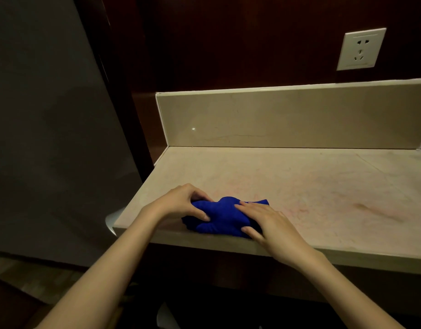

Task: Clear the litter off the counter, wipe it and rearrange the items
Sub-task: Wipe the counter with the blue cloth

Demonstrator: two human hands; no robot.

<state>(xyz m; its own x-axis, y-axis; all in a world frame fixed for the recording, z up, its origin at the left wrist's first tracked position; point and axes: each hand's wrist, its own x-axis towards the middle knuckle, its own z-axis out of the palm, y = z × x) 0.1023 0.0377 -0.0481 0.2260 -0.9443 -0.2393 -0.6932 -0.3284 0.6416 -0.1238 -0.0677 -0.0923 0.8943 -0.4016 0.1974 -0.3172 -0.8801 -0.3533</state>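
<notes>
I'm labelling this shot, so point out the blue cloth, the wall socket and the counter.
blue cloth (225, 216): head view, bunched middle between the hands.
wall socket (361, 49): head view, centre of white plate.
counter (311, 186): head view, bare top right of the cloth.

**Cloth between my fingers at the counter's front edge**

I see the cloth (222, 216) lying on the counter (311, 186), bunched at its front left corner. My left hand (178, 201) pinches its left end; my right hand (267, 220) rests on its right side. Beyond my fingertips rises the backsplash (288, 118), with the wall socket (361, 49) above, far right.

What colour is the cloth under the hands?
Deep blue; the cloth shows in the head view, the only one.
</notes>
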